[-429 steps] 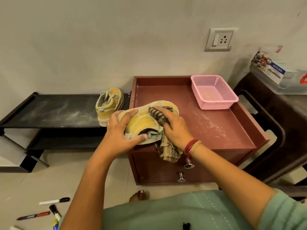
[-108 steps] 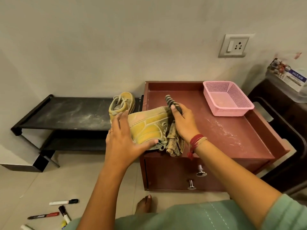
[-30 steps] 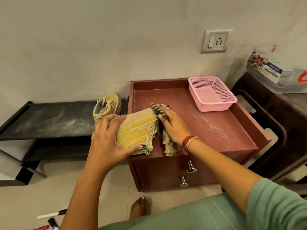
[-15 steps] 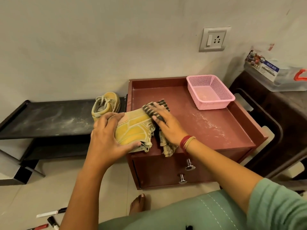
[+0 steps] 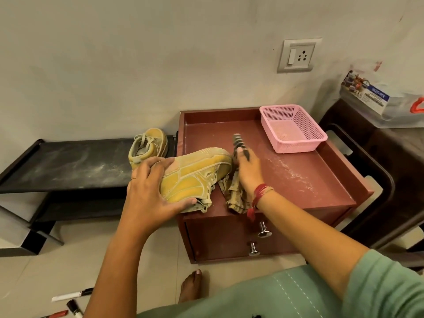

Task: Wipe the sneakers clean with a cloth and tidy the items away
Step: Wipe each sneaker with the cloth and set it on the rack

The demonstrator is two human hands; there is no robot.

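On the cabinet, the cloth has left the sneaker.

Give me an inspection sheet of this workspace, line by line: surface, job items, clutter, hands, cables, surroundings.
Surface: red cabinet top, streaked with pale dust.
Job's things: yellow sneaker lying on its side at the cabinet's front left corner; second sneaker upright on the black shelf; striped cloth bunched beside the first sneaker.
Clutter: pink basket at the back right of the cabinet top; markers on the floor.
Hands: left hand grips the sneaker's heel end; right hand holds the cloth against its toe.
Cables: nothing seen.
Surroundings: wall socket; dark furniture with a plastic box to the right; a bare foot below.
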